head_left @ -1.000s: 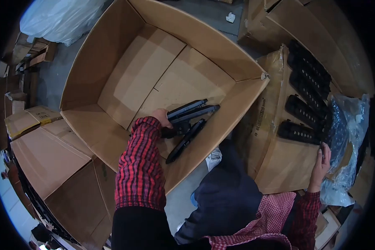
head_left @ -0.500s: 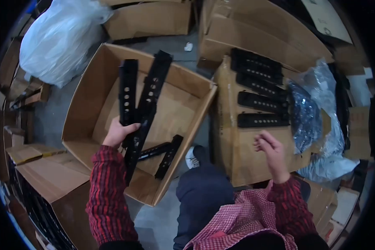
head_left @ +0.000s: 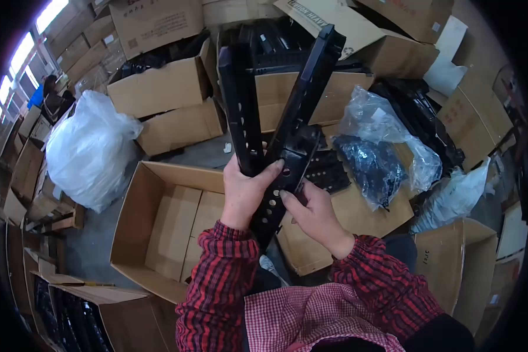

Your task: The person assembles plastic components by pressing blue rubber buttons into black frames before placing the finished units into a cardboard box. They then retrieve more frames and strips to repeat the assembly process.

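Observation:
My left hand (head_left: 244, 190) is closed around several long black perforated plastic strips (head_left: 240, 105), which fan out upward in front of me. Another black strip (head_left: 312, 73) of the bunch slants up to the right. My right hand (head_left: 317, 214) grips the lower piece (head_left: 276, 199) of the bunch, thumb on its row of round holes. Behind the hands, more black perforated strips (head_left: 328, 171) lie on a cardboard box (head_left: 381, 214), partly hidden. To the left stands an open carton (head_left: 138, 229); its right part is hidden by my left arm.
Clear plastic bags (head_left: 369, 170) lie on the box at right. A large white plastic bag (head_left: 91, 152) sits at left. Open cartons with black parts (head_left: 158, 88) stand behind, and another carton (head_left: 457, 264) is at lower right. A person (head_left: 56, 97) is far off at left.
My left hand has lifted the strips up and right, out from over the carton. My right hand has come across and taken hold of them. The view has tilted up.

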`<move>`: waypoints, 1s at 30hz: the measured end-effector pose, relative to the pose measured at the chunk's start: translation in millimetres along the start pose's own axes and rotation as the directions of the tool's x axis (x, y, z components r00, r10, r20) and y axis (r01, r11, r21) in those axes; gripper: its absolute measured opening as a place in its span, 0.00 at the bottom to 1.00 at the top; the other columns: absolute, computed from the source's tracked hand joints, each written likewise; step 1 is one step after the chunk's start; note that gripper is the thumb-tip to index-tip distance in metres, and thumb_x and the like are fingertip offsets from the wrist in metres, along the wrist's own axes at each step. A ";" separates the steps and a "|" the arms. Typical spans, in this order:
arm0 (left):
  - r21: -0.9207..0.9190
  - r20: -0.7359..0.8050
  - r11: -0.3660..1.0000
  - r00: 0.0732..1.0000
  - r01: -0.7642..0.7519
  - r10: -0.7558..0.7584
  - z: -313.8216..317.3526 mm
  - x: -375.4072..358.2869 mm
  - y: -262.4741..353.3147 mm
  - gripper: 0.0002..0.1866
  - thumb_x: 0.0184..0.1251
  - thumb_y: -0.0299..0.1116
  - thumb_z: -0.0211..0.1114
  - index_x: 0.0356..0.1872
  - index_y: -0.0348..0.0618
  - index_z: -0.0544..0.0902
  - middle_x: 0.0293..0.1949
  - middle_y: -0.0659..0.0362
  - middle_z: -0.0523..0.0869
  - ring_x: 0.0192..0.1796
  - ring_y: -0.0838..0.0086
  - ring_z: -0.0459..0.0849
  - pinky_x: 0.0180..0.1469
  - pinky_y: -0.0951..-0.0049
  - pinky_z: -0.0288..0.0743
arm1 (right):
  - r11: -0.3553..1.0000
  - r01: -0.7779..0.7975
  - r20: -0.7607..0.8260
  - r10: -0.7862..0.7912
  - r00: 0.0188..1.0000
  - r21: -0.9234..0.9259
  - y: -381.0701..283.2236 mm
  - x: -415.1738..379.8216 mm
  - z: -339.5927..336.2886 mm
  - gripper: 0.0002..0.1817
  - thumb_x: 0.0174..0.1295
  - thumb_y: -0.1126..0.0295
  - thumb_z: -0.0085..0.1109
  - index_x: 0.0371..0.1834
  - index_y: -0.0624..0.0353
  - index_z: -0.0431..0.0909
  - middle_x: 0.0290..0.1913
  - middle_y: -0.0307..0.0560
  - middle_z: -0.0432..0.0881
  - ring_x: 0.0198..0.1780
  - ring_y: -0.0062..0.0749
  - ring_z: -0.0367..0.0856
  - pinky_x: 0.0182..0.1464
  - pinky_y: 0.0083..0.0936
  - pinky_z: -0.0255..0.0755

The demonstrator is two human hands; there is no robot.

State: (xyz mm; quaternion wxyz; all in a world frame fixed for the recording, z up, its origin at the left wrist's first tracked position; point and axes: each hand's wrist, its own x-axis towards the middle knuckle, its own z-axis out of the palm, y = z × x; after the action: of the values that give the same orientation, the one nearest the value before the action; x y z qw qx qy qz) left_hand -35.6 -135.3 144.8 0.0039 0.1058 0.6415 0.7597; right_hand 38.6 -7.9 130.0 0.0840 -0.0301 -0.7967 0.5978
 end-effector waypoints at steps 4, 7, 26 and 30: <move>-0.321 0.233 0.911 0.954 0.257 -0.187 17.6 -33.8 -13.9 0.19 0.53 0.27 0.72 0.47 0.37 0.79 0.39 0.61 0.83 0.41 0.76 0.82 0.47 0.74 0.76 | 0.993 0.112 0.133 -0.105 0.986 -0.044 14.2 -17.6 -53.1 0.15 0.59 0.69 0.51 0.47 0.63 0.76 0.37 0.54 0.81 0.38 0.42 0.82 0.42 0.31 0.73; -0.420 0.219 0.857 0.950 0.298 -0.222 20.8 -44.6 -40.2 0.18 0.56 0.29 0.68 0.48 0.37 0.78 0.42 0.58 0.84 0.41 0.71 0.83 0.47 0.72 0.76 | 0.993 0.082 0.216 -0.060 0.975 -0.090 20.6 -21.6 -66.2 0.17 0.60 0.69 0.48 0.52 0.63 0.74 0.40 0.56 0.81 0.41 0.43 0.81 0.45 0.32 0.73; -0.345 -0.491 0.937 0.838 0.062 -0.236 -62.3 1.9 -80.2 0.17 0.56 0.19 0.61 0.49 0.35 0.76 0.42 0.57 0.83 0.41 0.71 0.83 0.46 0.73 0.78 | 0.506 0.359 0.397 -0.034 0.917 -0.784 246.7 3.4 -53.1 0.17 0.45 0.78 0.58 0.41 0.53 0.78 0.37 0.43 0.72 0.44 0.39 0.73 0.42 0.33 0.72; -0.384 -0.474 0.916 0.825 0.121 -0.308 -57.5 10.7 -86.6 0.17 0.56 0.20 0.62 0.49 0.35 0.76 0.41 0.58 0.83 0.41 0.72 0.83 0.46 0.73 0.78 | 0.501 0.384 0.294 -0.252 0.922 -0.776 252.6 33.2 -48.8 0.19 0.44 0.78 0.58 0.43 0.52 0.78 0.37 0.40 0.72 0.44 0.35 0.72 0.42 0.32 0.72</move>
State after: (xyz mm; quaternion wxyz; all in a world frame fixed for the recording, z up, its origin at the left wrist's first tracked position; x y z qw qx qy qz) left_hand -66.8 -174.5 53.1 -0.0669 -0.1819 0.4861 0.8521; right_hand 0.9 114.9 -95.3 0.1118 0.1244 -0.9769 0.1328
